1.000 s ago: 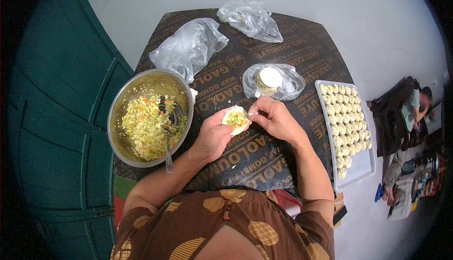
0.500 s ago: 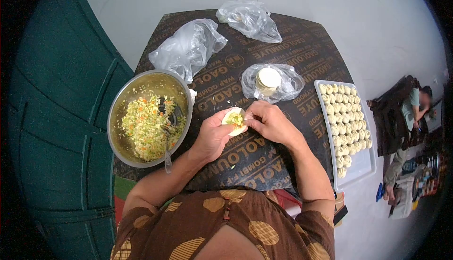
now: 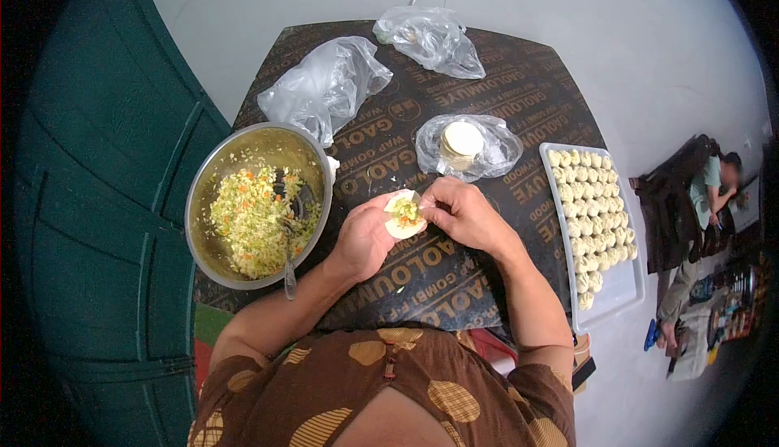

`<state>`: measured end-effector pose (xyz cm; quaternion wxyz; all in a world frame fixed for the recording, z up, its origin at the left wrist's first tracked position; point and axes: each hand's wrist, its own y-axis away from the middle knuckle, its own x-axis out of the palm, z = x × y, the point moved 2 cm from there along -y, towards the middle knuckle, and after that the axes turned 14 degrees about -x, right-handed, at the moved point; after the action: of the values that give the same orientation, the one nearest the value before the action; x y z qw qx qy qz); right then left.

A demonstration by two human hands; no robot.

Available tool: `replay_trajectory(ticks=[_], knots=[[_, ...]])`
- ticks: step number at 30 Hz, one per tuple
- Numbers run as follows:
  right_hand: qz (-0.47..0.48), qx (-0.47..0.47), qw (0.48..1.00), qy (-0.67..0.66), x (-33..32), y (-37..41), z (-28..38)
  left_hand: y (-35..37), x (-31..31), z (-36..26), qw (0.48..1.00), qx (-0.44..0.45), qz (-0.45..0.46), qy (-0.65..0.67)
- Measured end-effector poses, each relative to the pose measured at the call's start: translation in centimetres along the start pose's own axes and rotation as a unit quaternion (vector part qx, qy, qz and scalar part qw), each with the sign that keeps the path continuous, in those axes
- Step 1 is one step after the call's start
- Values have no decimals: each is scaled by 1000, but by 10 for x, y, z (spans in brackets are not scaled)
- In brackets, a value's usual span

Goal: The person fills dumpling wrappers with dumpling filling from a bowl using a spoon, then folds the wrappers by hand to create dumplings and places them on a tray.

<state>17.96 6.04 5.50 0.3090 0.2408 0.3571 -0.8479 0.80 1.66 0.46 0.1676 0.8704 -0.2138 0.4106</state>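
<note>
My left hand [image 3: 365,240] cradles a round dumpling wrapper [image 3: 403,216] topped with green and orange filling. My right hand [image 3: 462,216] pinches the wrapper's right edge with its fingertips. Both hands hover over the dark printed board [image 3: 438,90]. Left of them a steel bowl [image 3: 203,195] holds chopped vegetable filling [image 3: 247,220] with a spoon [image 3: 290,264] resting in it. A stack of fresh wrappers [image 3: 462,139] sits on a clear plastic bag just beyond my hands.
A white tray [image 3: 621,289] on the right carries several rows of folded dumplings [image 3: 588,204]. Two crumpled plastic bags [image 3: 324,82] [image 3: 430,37] lie at the board's far side. A green door [image 3: 89,204] is to the left. Another person [image 3: 714,187] sits far right.
My right hand's fingers have moved closer onto the wrapper, folding its edge over the filling. The hands shifted slightly; the bowl and tray are unmoved.
</note>
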Motion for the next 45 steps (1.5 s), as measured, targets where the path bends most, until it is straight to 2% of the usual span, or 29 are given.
replay_trajectory(ticks=[3,8,10,23,26,29,35,37,41,43,45], knots=[[1,-7,1000,8,4,0,1,0,0,0,1000,-11,3,2],[-2,-27,999,21,7,1,-2,0,0,2,998,-19,-45,-38],[3,-2,1000,25,4,0,1,1,1,2,998,-19,-44,-39],[-34,-13,999,15,4,-2,9,2,5,1,997,-27,-46,-53],[-45,-37,998,8,8,-3,7,3,8,1,997,-30,-48,-53],[-11,-57,998,21,11,-1,2,2,4,4,997,-33,-51,-53],[-47,-71,996,20,10,-4,9,4,5,4,996,-39,-50,-66],[-3,-77,995,58,15,-4,6,3,4,4,995,-39,-52,-72],[3,-75,995,58,12,-3,6,3,5,4,994,-43,-65,-71],[-54,-56,997,18,10,-4,6,2,4,2,997,-37,-44,-54],[-57,-53,997,20,7,-4,7,2,4,0,999,-31,-22,-36]])
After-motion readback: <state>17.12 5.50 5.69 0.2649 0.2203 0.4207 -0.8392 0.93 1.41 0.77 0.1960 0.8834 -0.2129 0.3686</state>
